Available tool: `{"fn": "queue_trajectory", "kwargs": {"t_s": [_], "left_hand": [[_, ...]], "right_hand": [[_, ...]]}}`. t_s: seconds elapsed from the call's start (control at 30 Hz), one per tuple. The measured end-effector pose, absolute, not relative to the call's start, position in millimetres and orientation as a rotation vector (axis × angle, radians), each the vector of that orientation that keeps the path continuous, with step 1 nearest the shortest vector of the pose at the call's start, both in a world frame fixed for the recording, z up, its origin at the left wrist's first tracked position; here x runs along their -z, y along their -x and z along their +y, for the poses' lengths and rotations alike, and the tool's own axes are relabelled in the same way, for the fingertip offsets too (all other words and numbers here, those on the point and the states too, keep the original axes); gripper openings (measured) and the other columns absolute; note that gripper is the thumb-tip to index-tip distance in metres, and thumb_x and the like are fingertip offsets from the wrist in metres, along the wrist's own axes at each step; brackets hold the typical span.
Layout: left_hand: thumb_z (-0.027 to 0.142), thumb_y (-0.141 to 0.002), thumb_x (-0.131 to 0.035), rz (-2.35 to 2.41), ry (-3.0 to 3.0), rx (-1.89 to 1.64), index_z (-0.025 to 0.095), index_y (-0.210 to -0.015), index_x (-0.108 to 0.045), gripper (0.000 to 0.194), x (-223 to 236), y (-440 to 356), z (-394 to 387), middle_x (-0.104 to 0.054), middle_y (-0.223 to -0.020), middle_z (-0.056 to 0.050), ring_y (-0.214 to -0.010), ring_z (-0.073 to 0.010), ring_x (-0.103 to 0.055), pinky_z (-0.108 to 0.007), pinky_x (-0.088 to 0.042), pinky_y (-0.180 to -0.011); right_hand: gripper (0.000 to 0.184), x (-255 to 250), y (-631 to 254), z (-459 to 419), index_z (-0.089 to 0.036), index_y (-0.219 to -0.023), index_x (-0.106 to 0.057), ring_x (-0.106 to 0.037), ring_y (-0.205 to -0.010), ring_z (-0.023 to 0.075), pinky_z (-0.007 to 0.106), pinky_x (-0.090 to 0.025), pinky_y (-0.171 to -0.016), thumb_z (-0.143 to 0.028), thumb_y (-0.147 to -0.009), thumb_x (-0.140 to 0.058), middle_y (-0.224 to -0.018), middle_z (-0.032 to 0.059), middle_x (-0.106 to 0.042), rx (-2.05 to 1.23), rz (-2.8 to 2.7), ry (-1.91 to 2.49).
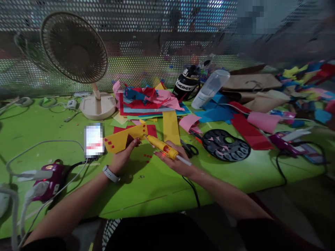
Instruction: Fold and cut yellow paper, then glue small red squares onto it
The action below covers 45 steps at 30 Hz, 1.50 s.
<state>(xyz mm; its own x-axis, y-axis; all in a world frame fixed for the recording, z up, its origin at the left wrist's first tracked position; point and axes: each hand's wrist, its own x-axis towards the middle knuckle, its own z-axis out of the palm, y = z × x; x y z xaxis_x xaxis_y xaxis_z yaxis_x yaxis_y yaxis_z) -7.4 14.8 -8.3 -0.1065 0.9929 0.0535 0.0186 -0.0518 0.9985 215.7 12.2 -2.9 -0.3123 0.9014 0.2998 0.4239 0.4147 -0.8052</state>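
My left hand (125, 153) is closed on the lower edge of a yellow paper piece (119, 139) that carries small red squares near its ends. In my right hand (174, 162) is a yellow hot glue gun (162, 146) with a clear glue stick poking from its back. Its nozzle points left and meets, or nearly meets, the right end of the yellow paper. Several tiny red paper squares (148, 156) lie on the green table (131, 191) between my hands. Behind the yellow paper lies a red sheet (151, 130). Black-handled scissors (193, 150) rest just beyond my right hand.
A fan (96, 104) and a lit phone (94, 141) stand left. Purple power strips (49, 181) with cables sit on both sides. Coloured paper (149, 99), a black bottle (186, 83), a clear bottle (210, 89) and a black palette (226, 144) occupy the middle and right.
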Motion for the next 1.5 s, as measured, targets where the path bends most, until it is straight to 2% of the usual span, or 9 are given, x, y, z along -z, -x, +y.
{"fn": "queue_trajectory", "kwargs": {"t_s": [0.2, 0.37, 0.63, 0.83, 1.03, 1.13, 1.23, 1.33, 1.5], "left_hand": [[0.041, -0.081, -0.072, 1.219, -1.161, -1.370, 0.019, -0.094, -0.070, 0.026, 10.7, 6.5, 17.1, -0.072, -0.093, -0.007, -0.088, -0.0222, -0.069, -0.039, -0.055, -0.086], [0.040, -0.075, -0.077, 1.181, -1.009, -1.441, 0.019, -0.095, -0.070, 0.031, 11.1, 4.6, 21.7, -0.073, -0.094, -0.007, -0.085, -0.0215, -0.070, -0.038, -0.057, -0.083], [0.037, -0.071, -0.081, 1.113, -0.898, -1.461, 0.018, -0.101, -0.069, 0.037, 12.9, 6.2, 29.3, -0.072, -0.102, -0.006, -0.088, -0.0184, -0.069, -0.034, -0.057, -0.082], [0.035, -0.072, -0.080, 1.078, -0.889, -1.461, 0.018, -0.102, -0.069, 0.036, 17.1, 4.7, 30.2, -0.073, -0.105, -0.006, -0.088, -0.0182, -0.070, -0.034, -0.056, -0.083], [0.034, -0.072, -0.080, 1.098, -0.915, -1.461, 0.019, -0.101, -0.069, 0.035, 15.5, 3.1, 31.5, -0.073, -0.103, -0.006, -0.086, -0.0180, -0.070, -0.033, -0.056, -0.080], [0.034, -0.071, -0.080, 1.094, -0.912, -1.472, 0.020, -0.101, -0.069, 0.035, 14.6, 2.9, 31.6, -0.072, -0.102, -0.005, -0.085, -0.0179, -0.070, -0.033, -0.056, -0.079], [0.036, -0.072, -0.080, 1.092, -0.929, -1.465, 0.020, -0.098, -0.070, 0.033, 14.8, 3.6, 30.4, -0.073, -0.100, -0.005, -0.085, -0.0187, -0.070, -0.035, -0.057, -0.080], [0.039, -0.073, -0.078, 1.096, -0.953, -1.449, 0.019, -0.096, -0.070, 0.032, 15.8, 4.6, 29.0, -0.073, -0.096, -0.006, -0.086, -0.0197, -0.070, -0.036, -0.058, -0.081], [0.037, -0.073, -0.079, 1.082, -0.922, -1.449, 0.018, -0.096, -0.070, 0.030, 15.5, 4.5, 28.1, -0.073, -0.096, -0.006, -0.084, -0.0190, -0.070, -0.036, -0.059, -0.080]], "right_hand": [[0.025, -12.1, -217.4, 8.6, -0.022, -0.076, -0.050, -0.046, -0.051, 0.0104, 0.024, -0.036, -0.046, -0.039, -0.084, -0.065, -0.061, -0.0048, -0.049, -0.788, -2.024, 1.063], [0.032, -35.6, -245.8, 5.6, -0.021, -0.077, -0.054, -0.048, -0.051, 0.0118, 0.025, -0.038, -0.050, -0.050, -0.080, -0.067, -0.063, -0.0024, -0.054, -0.486, -2.122, 1.025], [0.045, 4.3, -377.3, 21.8, -0.020, -0.085, -0.060, -0.061, -0.073, 0.0251, 0.036, -0.046, -0.065, -0.064, -0.074, -0.062, -0.084, 0.0111, -0.067, 0.031, -1.839, 1.807], [0.042, 29.1, -449.6, 20.7, -0.017, -0.093, -0.063, -0.062, -0.094, 0.0326, 0.045, -0.048, -0.080, -0.055, -0.075, -0.060, -0.096, 0.0168, -0.067, 0.037, -1.881, 1.947], [0.029, 1.8, -399.3, 6.6, -0.017, -0.094, -0.066, -0.061, -0.102, 0.0333, 0.047, -0.045, -0.090, -0.042, -0.085, -0.055, -0.103, 0.0187, -0.068, 0.315, -1.864, 1.740], [0.027, 2.3, -338.3, -1.0, -0.018, -0.101, -0.065, -0.066, -0.080, 0.0227, 0.036, -0.050, -0.075, -0.040, -0.089, -0.055, -0.089, 0.0090, -0.069, -0.099, -1.989, 1.610], [0.042, 11.5, -292.9, -1.3, -0.018, -0.116, -0.064, -0.063, -0.068, 0.0209, 0.032, -0.047, -0.062, -0.043, -0.083, -0.064, -0.075, 0.0035, -0.068, -0.416, -2.272, 1.535], [0.043, 14.0, -278.8, 5.8, -0.020, -0.125, -0.063, -0.056, -0.059, 0.0159, 0.028, -0.044, -0.057, -0.032, -0.085, -0.058, -0.068, -0.0001, -0.064, -0.658, -2.295, 1.394], [0.029, -3.8, -285.9, 23.6, -0.015, -0.098, -0.076, -0.055, -0.050, 0.0115, 0.025, -0.044, -0.049, -0.033, -0.078, -0.064, -0.060, 0.0000, -0.066, -1.293, -1.764, 1.342]]}}
